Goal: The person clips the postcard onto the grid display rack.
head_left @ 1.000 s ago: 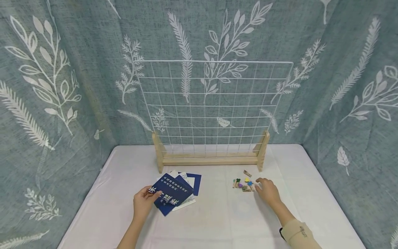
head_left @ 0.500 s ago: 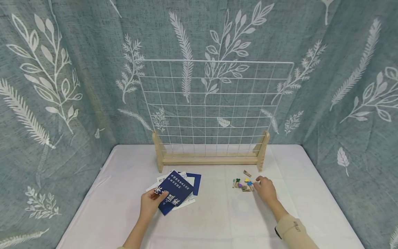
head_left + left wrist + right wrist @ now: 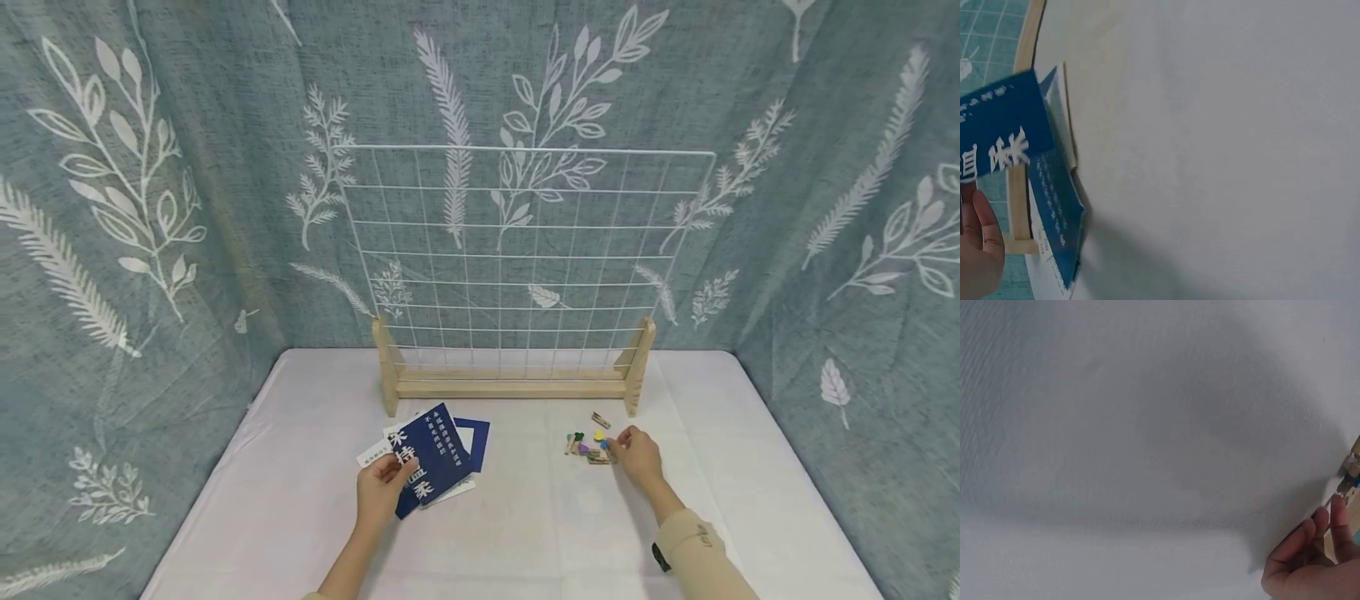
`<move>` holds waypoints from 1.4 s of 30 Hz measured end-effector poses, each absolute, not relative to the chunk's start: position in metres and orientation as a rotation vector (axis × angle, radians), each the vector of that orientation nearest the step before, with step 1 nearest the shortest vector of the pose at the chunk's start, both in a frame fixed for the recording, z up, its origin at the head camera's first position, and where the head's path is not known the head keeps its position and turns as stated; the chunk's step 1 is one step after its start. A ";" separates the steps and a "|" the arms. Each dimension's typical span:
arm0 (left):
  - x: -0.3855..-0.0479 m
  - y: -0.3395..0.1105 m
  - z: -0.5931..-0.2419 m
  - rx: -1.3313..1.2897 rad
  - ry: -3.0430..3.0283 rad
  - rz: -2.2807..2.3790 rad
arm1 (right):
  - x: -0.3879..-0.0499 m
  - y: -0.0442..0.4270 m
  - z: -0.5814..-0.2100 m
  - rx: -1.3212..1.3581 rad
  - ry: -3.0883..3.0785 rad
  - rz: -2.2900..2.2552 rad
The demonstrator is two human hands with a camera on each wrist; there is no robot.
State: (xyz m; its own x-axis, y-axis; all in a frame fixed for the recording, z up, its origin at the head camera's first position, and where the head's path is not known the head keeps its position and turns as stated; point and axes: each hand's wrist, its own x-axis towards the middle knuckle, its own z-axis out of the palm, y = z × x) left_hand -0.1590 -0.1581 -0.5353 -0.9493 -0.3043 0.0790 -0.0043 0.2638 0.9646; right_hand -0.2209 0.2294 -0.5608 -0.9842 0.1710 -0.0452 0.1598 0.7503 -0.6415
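left hand [image 3: 380, 493]: seven o'clock on my feed, thumb over fingers, pinching the blue card [image 3: 444, 454] by its left edge.
blue card: six-thirty, tilted above loose cards [image 3: 480, 442]; looks light, stiffish, creasable, so i'd favour an edge grip.
wire grid [image 3: 517, 283]: twelve o'clock, upright in its wooden stand [image 3: 517, 389].
clips [image 3: 597, 458]: five o'clock, scattered, tiny, probably light; i'd take each by the legs.
right hand [image 3: 640, 458]: fingers bent at the clips' three o'clock edge; whether one's pinched, i can't tell.
white tablecloth [image 3: 525, 533]: faintly creased, matte.
curtains [image 3: 247, 208]: grey-green, leaf-printed, around nine, twelve and three.
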 end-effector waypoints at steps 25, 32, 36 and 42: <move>-0.155 -0.160 -0.523 0.353 -2.213 -1.749 | -0.229 0.231 -0.555 -0.533 -3.047 1.154; -0.150 -0.163 -0.523 0.390 -2.240 -1.754 | -0.284 0.274 -0.647 -0.696 -3.058 1.160; -0.151 -0.164 -0.523 0.388 -2.210 -1.771 | -0.311 0.297 -0.701 -0.580 -3.046 1.120; -0.152 -0.164 -0.519 0.357 -2.183 -1.791 | -0.248 0.251 -0.588 -0.344 -3.110 1.144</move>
